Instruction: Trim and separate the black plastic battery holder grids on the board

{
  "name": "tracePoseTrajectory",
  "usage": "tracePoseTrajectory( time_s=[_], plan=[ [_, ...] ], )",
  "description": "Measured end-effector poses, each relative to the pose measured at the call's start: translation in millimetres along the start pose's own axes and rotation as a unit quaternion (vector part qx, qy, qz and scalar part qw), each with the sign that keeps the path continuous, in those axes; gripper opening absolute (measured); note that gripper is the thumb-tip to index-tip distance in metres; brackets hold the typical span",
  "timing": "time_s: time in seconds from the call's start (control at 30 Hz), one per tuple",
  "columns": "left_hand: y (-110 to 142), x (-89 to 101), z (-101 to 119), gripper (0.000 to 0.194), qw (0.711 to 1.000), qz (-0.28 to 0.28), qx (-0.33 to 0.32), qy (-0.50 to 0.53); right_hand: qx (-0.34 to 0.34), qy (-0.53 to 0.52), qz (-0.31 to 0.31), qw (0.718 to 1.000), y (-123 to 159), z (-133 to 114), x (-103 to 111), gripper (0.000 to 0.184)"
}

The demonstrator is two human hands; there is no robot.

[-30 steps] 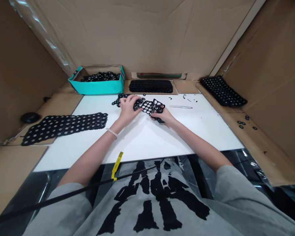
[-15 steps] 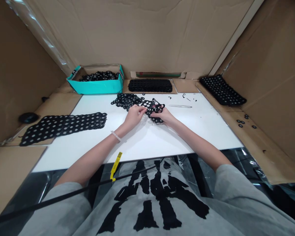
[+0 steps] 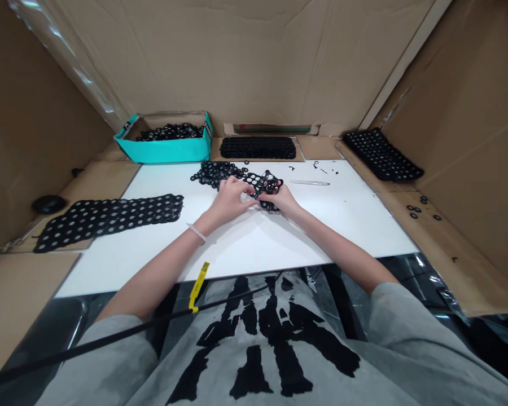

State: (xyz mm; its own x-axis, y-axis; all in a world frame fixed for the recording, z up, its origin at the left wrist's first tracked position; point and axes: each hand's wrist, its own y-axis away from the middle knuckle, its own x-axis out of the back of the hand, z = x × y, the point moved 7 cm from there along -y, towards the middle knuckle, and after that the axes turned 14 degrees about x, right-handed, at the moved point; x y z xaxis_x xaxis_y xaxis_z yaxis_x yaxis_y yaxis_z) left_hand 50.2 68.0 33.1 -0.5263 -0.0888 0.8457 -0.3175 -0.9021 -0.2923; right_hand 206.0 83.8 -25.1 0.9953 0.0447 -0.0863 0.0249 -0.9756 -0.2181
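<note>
A piece of black mesh with round holes (image 3: 269, 205) bunches up at the middle of the white board. My right hand (image 3: 283, 199) grips it from the right, thumb pressed against it. From the left, my left hand (image 3: 232, 201) reaches to the mesh's near edge, its thumb and index finger apart in a curve, with the tips close to my right thumb. Whether those tips touch the mesh is hard to see. Behind my left hand lies a heap of small black rings (image 3: 220, 173).
A turquoise box (image 3: 165, 151) of black rings stands at the back left, beside a stack of black mesh (image 3: 258, 148). Mesh sheets lie left (image 3: 114, 219) and right (image 3: 383, 155). A white pen (image 3: 309, 182) and black scraps (image 3: 316, 166) rest on the board (image 3: 347, 225).
My left thumb and index finger have spread apart from a pinch, and the thumb has shifted right and nearer to me. My right hand stays on the mesh.
</note>
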Motion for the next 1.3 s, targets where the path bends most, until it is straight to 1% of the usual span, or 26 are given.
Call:
tracePoseTrajectory(
  time_s=[0.03,0.1,0.17,0.2,0.3,0.37,0.43,0.47,0.5,0.57,0.6,0.63,0.67,0.7,0.77,0.83,0.9,0.97,1.0,1.07,1.13,1.17,1.23,1.27,1.3],
  plan=[
    [2.8,-2.1,6.9,0.027,1.0,-0.004,-0.008,0.003,-0.009,-0.028,-0.006,1.0,0.9,0.1,-2.1,0.051],
    [5.7,-3.6,12.3,0.025,1.0,-0.002,-0.001,0.02,-0.037,-0.104,-0.03,0.993,3.2,-0.9,-8.2,0.051],
    [5.7,-3.5,9.6,0.023,0.998,0.005,0.023,0.053,-0.057,-0.164,-0.056,0.983,4.8,-4.1,-13.3,0.048],
    [4.8,-3.6,6.4,0.023,0.997,0.008,0.035,0.072,-0.06,-0.174,-0.061,0.981,4.8,-5.6,-13.6,0.048],
    [-2.3,-8.0,-10.5,0.026,0.986,0.001,0.089,0.139,-0.074,-0.143,-0.044,0.986,2.8,-2.7,-7.6,0.048],
    [-9.3,-10.9,-29.1,0.029,0.968,-0.002,0.146,0.206,-0.085,-0.119,-0.03,0.989,1.3,2.3,-4.0,0.047],
    [-15.5,-7.2,-51.7,0.031,0.946,0.027,0.202,0.251,-0.084,-0.11,-0.026,0.99,-0.3,5.4,-2.8,0.044],
    [-17.7,-2.5,-62.5,0.032,0.941,0.053,0.222,0.249,-0.08,-0.108,-0.025,0.991,-1.0,6.3,-2.5,0.043],
    [-19.2,3.3,-71.7,0.033,0.942,0.078,0.236,0.227,-0.079,-0.104,-0.024,0.991,-1.4,7.3,-2.3,0.043],
    [-19.8,16.4,-82.3,0.033,0.95,0.126,0.247,0.139,-0.082,-0.093,-0.02,0.992,-1.1,9.7,-1.7,0.04],
    [-19.0,21.6,-82.8,0.036,0.955,0.142,0.245,0.092,-0.085,-0.088,-0.016,0.992,-0.8,11.0,-1.3,0.039],
    [-17.9,25.0,-79.7,0.042,0.959,0.15,0.235,0.054,-0.085,-0.084,-0.012,0.993,-0.5,12.1,-0.9,0.037],
    [-16.6,25.7,-73.0,0.048,0.965,0.145,0.215,0.029,-0.083,-0.08,-0.01,0.993,-0.3,12.9,-0.7,0.036],
    [-15.2,23.8,-63.1,0.05,0.974,0.127,0.188,0.017,-0.079,-0.075,-0.009,0.994,-0.1,13.4,-0.8,0.035],
    [-10.7,14.1,-36.9,0.045,0.991,0.066,0.117,0.017,-0.067,-0.068,-0.01,0.995,0.3,13.0,-1.4,0.035],
    [-4.2,3.8,-12.1,0.036,0.997,0.013,0.066,0.024,-0.054,-0.075,-0.015,0.996,0.8,11.1,-3.0,0.035],
    [0.8,-3.4,2.3,0.034,0.998,-0.012,0.057,0.035,-0.051,-0.105,-0.025,0.993,1.6,8.9,-5.8,0.036],
    [2.2,-7.2,5.8,0.031,0.994,-0.017,0.072,0.077,-0.053,-0.142,-0.046,0.987,2.1,7.3,-9.7,0.037],
    [1.3,-8.9,3.4,0.029,0.99,-0.018,0.087,0.11,-0.054,-0.15,-0.053,0.986,1.9,7.1,-10.5,0.038],
    [-2.9,-12.9,-8.8,0.026,0.974,-0.023,0.129,0.185,-0.053,-0.135,-0.058,0.988,0.2,8.4,-9.1,0.039],
    [-9.1,-17.6,-27.5,0.027,0.949,-0.026,0.179,0.257,-0.054,-0.102,-0.05,0.992,-2.1,11.4,-5.6,0.04],
    [-12.3,-18.5,-38.2,0.028,0.937,-0.019,0.201,0.284,-0.053,-0.09,-0.043,0.994,-3.3,12.6,-3.9,0.04],
    [-18.2,-15.9,-58.6,0.028,0.923,0.012,0.231,0.309,-0.05,-0.075,-0.031,0.995,-4.8,14.0,-1.6,0.039],
    [-20.3,-12.6,-67.3,0.027,0.924,0.03,0.24,0.297,-0.048,-0.068,-0.024,0.996,-5.1,14.4,-0.5,0.039],
    [-21.6,-7.6,-74.3,0.025,0.93,0.05,0.247,0.266,-0.049,-0.06,-0.018,0.997,-5.1,15.0,0.4,0.039]
  ],
)
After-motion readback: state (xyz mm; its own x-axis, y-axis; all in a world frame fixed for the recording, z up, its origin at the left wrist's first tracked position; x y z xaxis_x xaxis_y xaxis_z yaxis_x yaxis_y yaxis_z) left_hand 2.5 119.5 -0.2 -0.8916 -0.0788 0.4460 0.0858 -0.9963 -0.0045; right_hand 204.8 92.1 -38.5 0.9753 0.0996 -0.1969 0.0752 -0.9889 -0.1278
